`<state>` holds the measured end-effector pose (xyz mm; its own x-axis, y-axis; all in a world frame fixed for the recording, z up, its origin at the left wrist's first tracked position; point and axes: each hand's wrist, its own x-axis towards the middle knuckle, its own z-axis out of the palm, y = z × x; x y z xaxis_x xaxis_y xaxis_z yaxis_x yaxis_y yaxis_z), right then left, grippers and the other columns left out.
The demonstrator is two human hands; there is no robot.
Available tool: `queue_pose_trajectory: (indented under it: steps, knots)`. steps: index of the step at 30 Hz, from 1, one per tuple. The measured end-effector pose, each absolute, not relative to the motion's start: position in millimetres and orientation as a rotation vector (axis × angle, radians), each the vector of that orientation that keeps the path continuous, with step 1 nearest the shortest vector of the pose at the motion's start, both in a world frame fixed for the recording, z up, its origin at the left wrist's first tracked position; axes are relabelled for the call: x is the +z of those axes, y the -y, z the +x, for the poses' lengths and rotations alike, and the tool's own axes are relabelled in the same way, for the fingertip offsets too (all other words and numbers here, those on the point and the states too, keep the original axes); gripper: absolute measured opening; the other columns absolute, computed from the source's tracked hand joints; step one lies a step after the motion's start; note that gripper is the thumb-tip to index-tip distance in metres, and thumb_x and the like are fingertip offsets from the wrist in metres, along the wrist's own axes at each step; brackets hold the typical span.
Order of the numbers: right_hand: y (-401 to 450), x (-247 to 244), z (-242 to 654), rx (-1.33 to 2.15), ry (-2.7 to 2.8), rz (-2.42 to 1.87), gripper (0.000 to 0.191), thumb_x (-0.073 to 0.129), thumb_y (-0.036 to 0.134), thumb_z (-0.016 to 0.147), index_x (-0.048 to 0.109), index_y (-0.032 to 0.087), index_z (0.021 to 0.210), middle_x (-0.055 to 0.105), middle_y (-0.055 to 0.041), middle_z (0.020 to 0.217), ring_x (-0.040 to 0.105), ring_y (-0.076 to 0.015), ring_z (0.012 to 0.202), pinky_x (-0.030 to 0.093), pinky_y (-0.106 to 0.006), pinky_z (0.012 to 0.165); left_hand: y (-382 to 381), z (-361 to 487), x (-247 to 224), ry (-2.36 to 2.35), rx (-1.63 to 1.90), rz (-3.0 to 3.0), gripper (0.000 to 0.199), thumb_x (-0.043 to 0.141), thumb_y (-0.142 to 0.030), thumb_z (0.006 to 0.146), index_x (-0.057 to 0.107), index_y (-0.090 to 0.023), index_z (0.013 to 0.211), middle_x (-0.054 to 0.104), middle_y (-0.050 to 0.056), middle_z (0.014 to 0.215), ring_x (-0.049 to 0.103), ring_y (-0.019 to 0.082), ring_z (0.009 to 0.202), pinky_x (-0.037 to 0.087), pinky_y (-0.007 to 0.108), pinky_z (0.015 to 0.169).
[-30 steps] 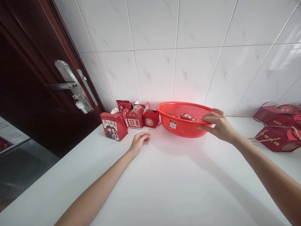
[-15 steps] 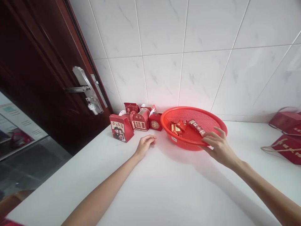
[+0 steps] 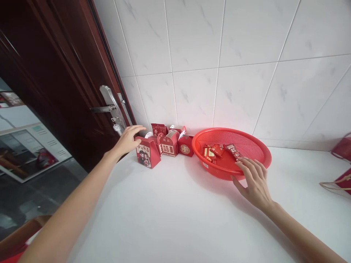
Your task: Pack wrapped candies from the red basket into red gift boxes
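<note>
My left hand reaches over a red paper candy box with a cartoon couple on its front. Its thumb and fingers are apart at the box's top; whether they touch it I cannot tell. My right hand is at the near right rim of a red plastic mesh basket. Its fingers stretch over the rim, with the thumb apart outside. Several wrapped sweets lie in the basket, and the right fingertips partly cover a long dark-red packet.
More red boxes stand by the wall, among them a handled one and a small one. At the right edge is a dark-red box with a cord handle. A brown door with a metal handle is at the left of the white table.
My left hand has moved left and up from the table to the couple box, its fingers spreading. My right hand stays by the basket rim, its fingers straighter. The view has shifted slightly.
</note>
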<state>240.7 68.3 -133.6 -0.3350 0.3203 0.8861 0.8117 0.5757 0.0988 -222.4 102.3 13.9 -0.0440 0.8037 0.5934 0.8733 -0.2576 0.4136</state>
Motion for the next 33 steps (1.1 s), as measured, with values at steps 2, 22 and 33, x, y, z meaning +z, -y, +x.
queue_pose_trajectory:
  steps: [2,22,33]
  knots:
    - [-68.6,-135.9,239.9,-0.677,1.893,-0.929,0.054,0.060,0.022,0.094,0.041,0.025,0.145,0.067,-0.0161,0.130,0.063,-0.0357,0.122,0.041,-0.054,0.106,-106.6,-235.2,16.7,1.968,-1.042,-2.200,0.031,0.061,-0.021,0.055,0.075,-0.024,0.083,0.075,0.010,0.112,0.061,0.038,0.120,0.040,0.048,0.112]
    - [-13.4,-88.4,197.3,-0.285,1.923,-0.681,0.053,0.063,0.021,0.093,0.045,0.025,0.143,0.061,-0.0175,0.138,0.056,-0.0352,0.129,0.048,-0.055,0.103,-28.7,-82.1,21.9,1.411,-1.356,-2.684,0.022,0.068,-0.040,0.082,0.082,-0.023,0.082,0.076,0.006,0.082,0.068,0.024,0.076,0.053,0.032,0.071]
    - [0.9,-89.0,198.7,-0.363,2.021,-0.657,0.053,0.061,0.016,0.095,0.047,0.024,0.146,0.044,-0.0206,0.157,0.046,-0.0329,0.143,0.046,-0.054,0.108,-22.4,-14.2,-22.3,1.600,-1.785,-3.013,0.020,0.064,-0.032,0.090,0.067,-0.021,0.107,0.072,0.002,0.089,0.070,0.020,0.086,0.056,0.033,0.083]
